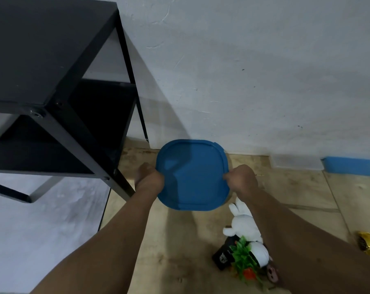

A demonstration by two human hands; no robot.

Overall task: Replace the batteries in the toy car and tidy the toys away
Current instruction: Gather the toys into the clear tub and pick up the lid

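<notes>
My left hand and right hand pinch the blue lid at 9 and 3 | risk: uneven press leaves a corner unsealed | white plush rabbit loose at 5

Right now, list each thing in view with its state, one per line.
blue lid: lifted, held level at both side edges.
left hand: grips the lid's left edge.
right hand: grips the lid's right edge.
white plush rabbit: lying on the floor.
black shelf unit: standing against the wall.
</notes>
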